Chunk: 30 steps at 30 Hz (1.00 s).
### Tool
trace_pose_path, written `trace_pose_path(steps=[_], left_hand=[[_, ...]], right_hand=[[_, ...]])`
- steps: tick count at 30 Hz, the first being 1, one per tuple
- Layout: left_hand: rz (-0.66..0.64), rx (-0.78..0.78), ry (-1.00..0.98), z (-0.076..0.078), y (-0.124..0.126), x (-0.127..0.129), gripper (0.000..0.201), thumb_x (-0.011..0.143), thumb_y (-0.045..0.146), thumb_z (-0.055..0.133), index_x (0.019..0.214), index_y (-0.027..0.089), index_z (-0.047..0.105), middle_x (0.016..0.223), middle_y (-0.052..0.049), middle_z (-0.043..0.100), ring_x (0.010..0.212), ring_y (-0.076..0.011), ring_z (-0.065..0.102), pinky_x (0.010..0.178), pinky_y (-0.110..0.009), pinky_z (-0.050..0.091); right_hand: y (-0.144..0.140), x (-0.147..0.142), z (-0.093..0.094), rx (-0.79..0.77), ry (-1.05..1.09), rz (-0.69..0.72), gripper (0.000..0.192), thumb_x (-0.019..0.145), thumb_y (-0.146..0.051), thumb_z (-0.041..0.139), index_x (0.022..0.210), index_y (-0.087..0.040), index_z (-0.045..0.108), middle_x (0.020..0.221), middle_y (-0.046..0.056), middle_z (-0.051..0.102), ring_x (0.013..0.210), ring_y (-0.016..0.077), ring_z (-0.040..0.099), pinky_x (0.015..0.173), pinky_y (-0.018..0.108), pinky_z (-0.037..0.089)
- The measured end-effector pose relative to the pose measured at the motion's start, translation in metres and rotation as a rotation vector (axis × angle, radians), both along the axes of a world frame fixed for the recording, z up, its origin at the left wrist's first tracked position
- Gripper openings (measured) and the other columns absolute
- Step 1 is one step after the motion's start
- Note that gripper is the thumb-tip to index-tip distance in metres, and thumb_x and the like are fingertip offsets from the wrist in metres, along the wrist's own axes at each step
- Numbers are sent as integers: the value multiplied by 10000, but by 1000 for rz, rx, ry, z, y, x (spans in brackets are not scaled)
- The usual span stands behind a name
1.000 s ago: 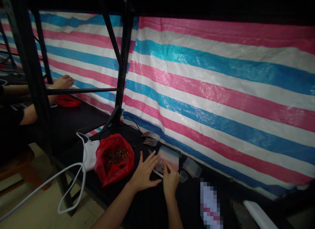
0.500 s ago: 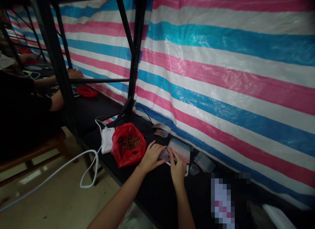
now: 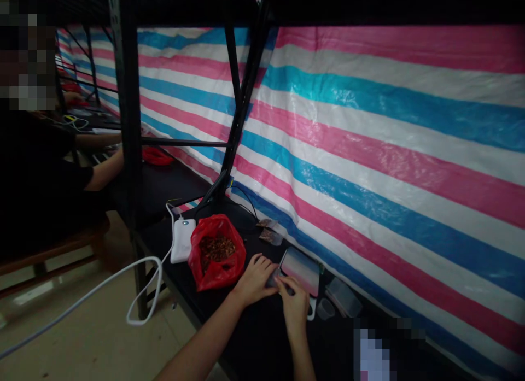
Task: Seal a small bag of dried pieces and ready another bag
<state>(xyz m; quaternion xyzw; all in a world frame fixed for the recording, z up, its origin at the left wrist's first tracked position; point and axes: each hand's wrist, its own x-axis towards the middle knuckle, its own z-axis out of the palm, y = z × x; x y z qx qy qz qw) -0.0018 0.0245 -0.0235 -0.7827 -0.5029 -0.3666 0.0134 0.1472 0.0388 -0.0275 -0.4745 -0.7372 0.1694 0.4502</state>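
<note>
My left hand [image 3: 257,281] is closed at the fingertips on one side of a small clear plastic bag [image 3: 275,277]. My right hand [image 3: 296,307] pinches the bag's other side, fingers bent. What the bag contains is too dim to make out. Just beyond my hands lies a flat device with a shiny plate [image 3: 302,271], its white edge partly hidden by my right hand. Left of my left hand sits an open red plastic bag [image 3: 241,261] holding many small brown pieces [image 3: 217,250].
A white power bank [image 3: 182,241] with a white cable [image 3: 153,261] stands beside the red bag. Small filled bags [image 3: 270,236] lie near the striped sheet [image 3: 369,168]. A clear cup [image 3: 326,309] and flat clear bags [image 3: 344,297] are at right. Beyond a black post [image 3: 129,124] sits another person.
The camera view has tilted up and shifted left, so the scene sits lower and further right. My hands stay together at the small bag, with the right fingers slightly shifted.
</note>
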Motion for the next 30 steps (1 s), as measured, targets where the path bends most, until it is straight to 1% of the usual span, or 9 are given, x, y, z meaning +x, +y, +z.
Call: trace_pose_path(steps=[4, 9, 12, 15, 20, 23, 25, 28, 30], left_hand=[[42, -1, 8, 0, 1, 1, 429, 755, 429, 578, 1123, 224, 496, 992, -26, 567, 982, -197, 478, 959, -385, 301], [61, -27, 69, 9, -8, -3, 392, 801, 429, 508, 1131, 219, 508, 1013, -49, 551, 979, -218, 462, 887, -381, 334], [14, -36, 99, 11, -13, -4, 395, 818, 442, 480, 1137, 212, 516, 1021, -62, 538, 978, -215, 458, 886, -377, 330], [-47, -31, 32, 15, -12, 0, 446, 816, 493, 467, 1162, 212, 500, 1077, -63, 522, 1007, -206, 450, 911, -371, 315], [-87, -15, -78, 44, 23, 27, 518, 792, 586, 431, 1153, 221, 500, 1119, -62, 523, 1070, -220, 438, 948, -389, 287], [-175, -55, 15, 59, 54, 55, 564, 783, 598, 435, 1186, 206, 485, 1101, -82, 551, 1070, -239, 461, 967, -417, 277], [-223, -98, 98, 62, 70, 72, 645, 761, 598, 473, 1241, 169, 441, 1156, -120, 540, 1113, -264, 454, 1011, -470, 226], [-214, -134, 151, 66, 79, 85, 880, 692, 616, 550, 1346, 90, 285, 1348, -220, 373, 1262, -349, 310, 1022, -597, 125], [-192, -64, 132, 84, 71, 77, 893, 706, 599, 547, 1362, 73, 244, 1416, -241, 250, 1314, -369, 212, 1017, -624, 119]], right_hand=[[4, 3, -2, -54, 69, -25, 315, 708, -467, 593, 708, -175, 711, 736, 73, 697, 670, 214, 613, 647, 309, 468], [-11, -7, 3, -27, 133, -63, 321, 723, -446, 570, 735, -145, 682, 742, 76, 676, 634, 182, 570, 626, 307, 460], [-30, -11, 4, -27, 187, -118, 335, 741, -415, 559, 894, -131, 650, 822, 86, 658, 631, 156, 556, 592, 279, 451], [-53, -4, 8, 41, 244, -219, 398, 785, -367, 517, 1105, -132, 544, 1002, 120, 609, 703, 146, 564, 558, 243, 438], [-78, 30, 7, 140, 233, -429, 312, 806, -261, 439, 1086, -145, 516, 1070, 123, 569, 787, 149, 560, 623, 244, 431], [-77, 47, -1, 135, 260, -604, 320, 771, -210, 429, 1071, -143, 518, 1037, 112, 579, 766, 154, 553, 642, 262, 418], [-73, 53, -5, 132, 273, -670, 325, 751, -195, 420, 1052, -137, 526, 1010, 111, 580, 758, 161, 545, 662, 277, 420], [-71, 55, -7, 134, 266, -701, 343, 733, -192, 412, 1050, -129, 525, 1015, 123, 558, 804, 178, 530, 675, 285, 435], [-70, 54, -8, 138, 253, -701, 349, 728, -194, 412, 1051, -128, 526, 1015, 125, 545, 830, 185, 524, 664, 280, 441]])
